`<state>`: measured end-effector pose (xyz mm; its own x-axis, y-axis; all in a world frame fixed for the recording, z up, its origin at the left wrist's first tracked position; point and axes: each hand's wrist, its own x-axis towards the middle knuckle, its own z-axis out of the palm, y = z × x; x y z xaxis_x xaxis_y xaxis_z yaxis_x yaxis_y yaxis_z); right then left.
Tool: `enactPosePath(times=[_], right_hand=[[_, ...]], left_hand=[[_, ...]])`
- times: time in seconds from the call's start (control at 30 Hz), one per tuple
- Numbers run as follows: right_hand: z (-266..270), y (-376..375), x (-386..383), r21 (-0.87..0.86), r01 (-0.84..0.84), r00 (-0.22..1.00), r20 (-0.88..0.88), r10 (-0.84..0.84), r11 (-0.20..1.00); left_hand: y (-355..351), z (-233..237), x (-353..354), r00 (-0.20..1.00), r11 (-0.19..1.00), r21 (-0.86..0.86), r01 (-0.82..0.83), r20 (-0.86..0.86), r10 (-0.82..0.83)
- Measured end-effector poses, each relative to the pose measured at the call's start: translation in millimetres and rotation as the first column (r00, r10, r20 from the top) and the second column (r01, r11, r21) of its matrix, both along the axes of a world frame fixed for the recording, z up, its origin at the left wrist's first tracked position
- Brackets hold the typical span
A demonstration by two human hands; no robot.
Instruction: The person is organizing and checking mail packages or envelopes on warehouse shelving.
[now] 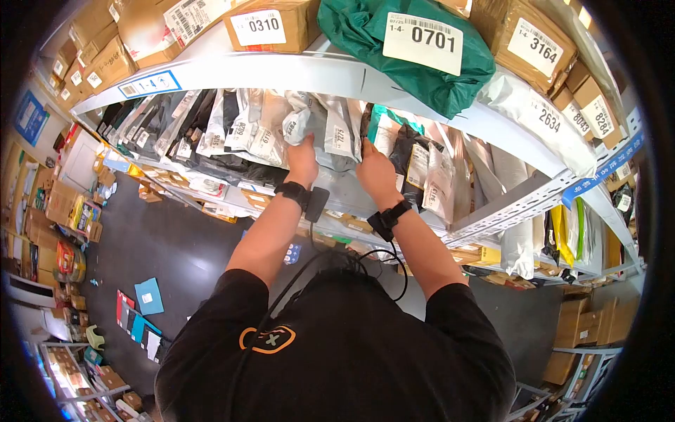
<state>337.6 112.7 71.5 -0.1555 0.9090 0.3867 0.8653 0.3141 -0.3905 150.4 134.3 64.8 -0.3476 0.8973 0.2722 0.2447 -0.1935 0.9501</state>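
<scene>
Both arms reach into a shelf row of upright mailing bags. My left hand (302,162) is closed at the lower edge of a white bag labelled 8484 (296,121), its fingertips partly hidden. To its right stands a grey-white bag labelled 7275 (339,137). My right hand (377,172) is beside that bag, near a dark bag (402,148), with its index finger pointing up and the other fingers curled. Whether it grips anything is hidden. Left of my hands are white bags labelled 6719 (265,141) and 6020 (239,130).
Above, the shelf beam (281,69) carries a green bag (422,53) labelled 0701, which hangs over the edge, and cartons (264,29). The shelf's perforated side frame (506,207) is at right. Cables (401,281) run between my wrists and chest. Flat parcels (149,296) lie on the floor.
</scene>
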Motion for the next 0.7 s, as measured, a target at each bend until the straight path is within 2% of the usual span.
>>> enactPosePath(times=[0.03, 0.07, 0.17, 0.27, 0.37, 0.47, 0.57, 0.67, 0.7], right_hand=[[0, 0, 0, -0.010, 0.009, 1.000, -0.012, -0.009, 1.000], [0, 0, 1, -0.020, 0.019, 1.000, -0.025, -0.019, 1.000], [-3, 2, 7, -0.012, 0.055, 0.992, -0.111, -0.056, 0.998], [16, -7, 13, -0.023, 0.115, 0.980, -0.164, -0.117, 0.993], [18, -7, 19, 0.020, 0.151, 0.976, -0.163, -0.145, 0.988], [25, -8, 21, -0.026, 0.134, 0.980, -0.148, -0.136, 0.991], [25, -10, 21, -0.006, 0.055, 0.994, -0.094, -0.055, 0.998], [26, -11, 13, 0.059, -0.024, 0.999, -0.036, 0.026, 0.998], [25, -11, 9, 0.060, -0.042, 0.999, 0.004, 0.042, 0.997]], left_hand=[[1, -4, -7, 0.930, 0.998, -0.045, -0.033, -0.366, 0.014], [3, -8, -11, 0.731, 0.994, -0.073, -0.079, -0.682, 0.008], [6, -3, -9, 0.777, 0.998, -0.042, 0.056, -0.626, -0.070], [1, 6, 3, 0.850, 0.992, -0.085, 0.089, -0.513, -0.120], [8, 6, 11, 0.878, 0.979, -0.019, 0.204, -0.439, -0.191], [19, 12, 20, 0.857, 0.951, -0.101, 0.293, -0.414, -0.308], [30, 4, 22, 0.864, 0.916, -0.068, 0.395, -0.312, -0.396], [43, -28, 16, 0.852, 0.851, 0.083, 0.518, 0.039, -0.522], [40, -28, 12, 0.871, 0.870, 0.058, 0.490, 0.013, -0.491]])
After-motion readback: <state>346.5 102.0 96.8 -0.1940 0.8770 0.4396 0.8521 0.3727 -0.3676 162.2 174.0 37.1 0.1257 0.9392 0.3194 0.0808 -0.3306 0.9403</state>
